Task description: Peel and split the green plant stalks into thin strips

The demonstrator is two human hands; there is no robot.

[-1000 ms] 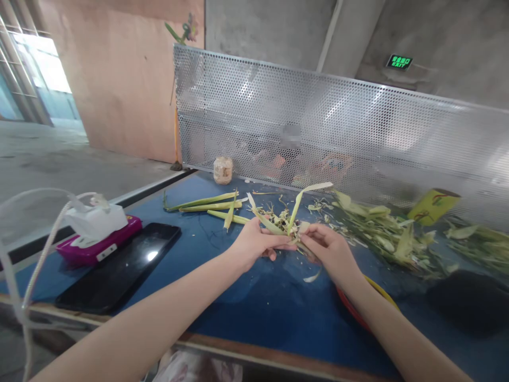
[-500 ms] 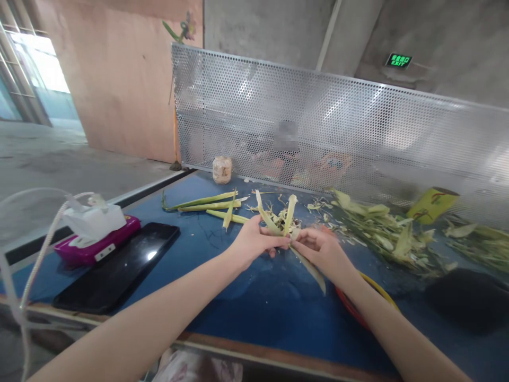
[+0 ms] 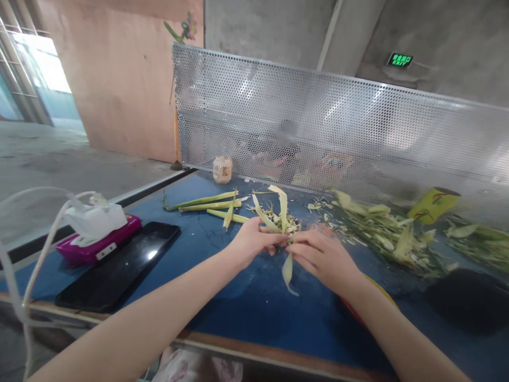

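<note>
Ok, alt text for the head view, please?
Two hands meet over a blue table: the left hand grips a leafy stalk, the right hand pinches a husk strip hanging from it. Peeled stalks lie behind, a husk pile to the right, a black phone to the left.

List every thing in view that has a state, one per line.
Left hand, pinching the stalk.
Right hand, pinching the husk strip.
Stalk, held, leaves splayed upward.
Husk strip, peeled, hanging down.
Phone, lying flat, screen dark.
Trimmed stalks, lying loose on the table.
Husk pile, scattered.
Exit sign, lit.
</note>
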